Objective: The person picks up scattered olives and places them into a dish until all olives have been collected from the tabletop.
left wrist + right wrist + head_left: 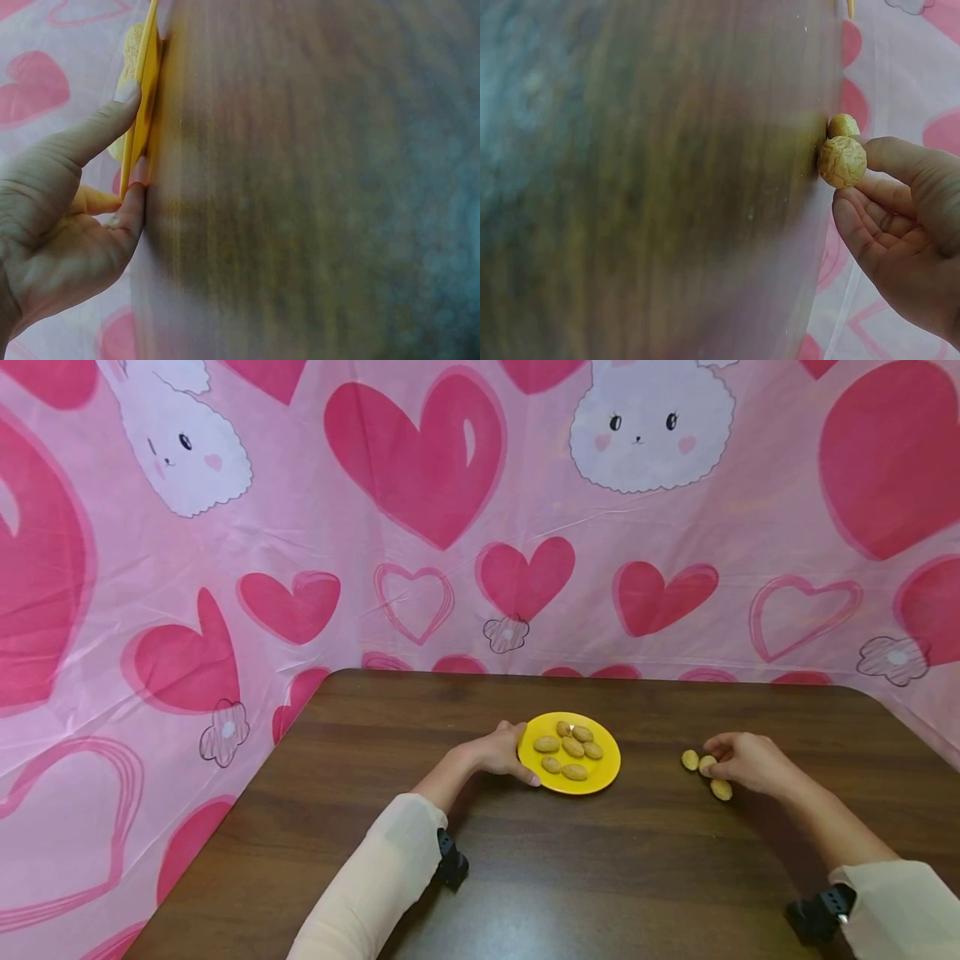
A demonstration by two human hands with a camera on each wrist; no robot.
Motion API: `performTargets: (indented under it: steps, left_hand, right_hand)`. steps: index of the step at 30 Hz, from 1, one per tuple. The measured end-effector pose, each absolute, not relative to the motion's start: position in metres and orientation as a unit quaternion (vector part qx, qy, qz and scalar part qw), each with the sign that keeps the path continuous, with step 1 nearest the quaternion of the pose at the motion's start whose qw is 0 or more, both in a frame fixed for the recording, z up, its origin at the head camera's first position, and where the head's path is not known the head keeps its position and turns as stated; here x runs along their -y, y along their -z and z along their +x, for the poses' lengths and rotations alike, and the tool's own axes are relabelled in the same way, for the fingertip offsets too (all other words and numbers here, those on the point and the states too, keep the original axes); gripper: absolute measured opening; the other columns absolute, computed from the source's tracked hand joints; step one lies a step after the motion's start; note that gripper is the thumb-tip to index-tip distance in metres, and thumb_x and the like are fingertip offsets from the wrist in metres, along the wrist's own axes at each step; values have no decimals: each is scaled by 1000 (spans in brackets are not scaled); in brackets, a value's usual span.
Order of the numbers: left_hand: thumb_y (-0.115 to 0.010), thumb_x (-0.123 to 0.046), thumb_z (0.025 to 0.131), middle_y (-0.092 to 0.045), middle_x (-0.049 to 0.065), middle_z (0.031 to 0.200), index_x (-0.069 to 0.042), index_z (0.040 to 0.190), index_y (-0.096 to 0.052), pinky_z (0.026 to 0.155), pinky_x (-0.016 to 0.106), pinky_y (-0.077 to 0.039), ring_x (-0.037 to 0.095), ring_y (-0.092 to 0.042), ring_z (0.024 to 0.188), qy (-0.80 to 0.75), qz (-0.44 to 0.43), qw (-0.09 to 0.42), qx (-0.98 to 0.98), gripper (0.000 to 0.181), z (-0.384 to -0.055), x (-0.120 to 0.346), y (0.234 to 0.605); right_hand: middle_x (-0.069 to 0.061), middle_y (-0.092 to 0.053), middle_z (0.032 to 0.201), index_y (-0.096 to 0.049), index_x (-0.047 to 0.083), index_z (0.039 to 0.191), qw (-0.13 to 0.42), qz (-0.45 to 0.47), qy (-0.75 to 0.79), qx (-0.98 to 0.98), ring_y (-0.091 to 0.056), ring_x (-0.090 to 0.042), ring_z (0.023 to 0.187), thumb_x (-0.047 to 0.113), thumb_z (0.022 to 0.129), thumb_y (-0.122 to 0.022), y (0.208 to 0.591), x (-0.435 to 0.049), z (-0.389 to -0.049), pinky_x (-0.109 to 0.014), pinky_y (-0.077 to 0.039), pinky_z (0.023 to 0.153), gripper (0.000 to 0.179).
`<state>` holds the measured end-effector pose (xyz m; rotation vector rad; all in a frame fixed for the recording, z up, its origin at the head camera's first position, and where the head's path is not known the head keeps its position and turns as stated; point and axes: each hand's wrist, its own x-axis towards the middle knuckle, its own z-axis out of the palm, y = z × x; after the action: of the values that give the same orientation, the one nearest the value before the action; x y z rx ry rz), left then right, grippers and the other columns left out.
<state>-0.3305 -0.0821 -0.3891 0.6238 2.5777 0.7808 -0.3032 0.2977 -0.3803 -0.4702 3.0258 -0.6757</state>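
A round yellow plate (pixel 534 763) holds several tan, oval, wrinkled walnuts (pixel 547 744). My left hand (pixel 501 750) grips its left rim; in the left wrist view the thumb (pixel 112 116) lies over the rim of the plate (pixel 132 142) and the other fingers come from beneath. To the right, three walnuts lie close together. My right hand (pixel 753 763) pinches the middle walnut (pixel 707 764) between thumb and fingers. One walnut (pixel 689 760) lies left of it, another (pixel 722 790) nearer me. The right wrist view has a wrinkled walnut (pixel 843 162) in front of the fingertips.
The brown wooden table (pixel 600 868) has its far edge against a pink cloth (pixel 420 627) printed with hearts and rabbits, which also runs along the left. Bare tabletop lies between the plate and the loose walnuts. Dark wrist devices (pixel 452 860) sit at both sleeves.
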Motion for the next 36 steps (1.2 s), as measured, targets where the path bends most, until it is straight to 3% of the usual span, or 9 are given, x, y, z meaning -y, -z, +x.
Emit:
performTargets:
  steps: [15, 36]
  left_hand:
    - [-79, -36, 71, -41, 4, 112, -8, 143, -29, 95, 35, -37, 18, -35, 104, -280, 226, 189, -914, 92, -331, 82, 389]
    - [-79, -37, 71, -40, 4, 113, -7, 144, -27, 96, 34, -37, 18, -35, 105, -275, 225, 188, -916, 94, -332, 82, 390]
  right_hand:
    - [-5, -62, 76, -64, -5, 87, -13, -155, 210, -965, -54, -15, 67, 17, 74, -72, 383, -298, -301, -33, -42, 58, 27]
    - [-4, -62, 76, -63, -6, 92, -74, -159, 224, -959, -58, -20, 70, 16, 74, -75, 379, -293, -299, -29, -45, 56, 30]
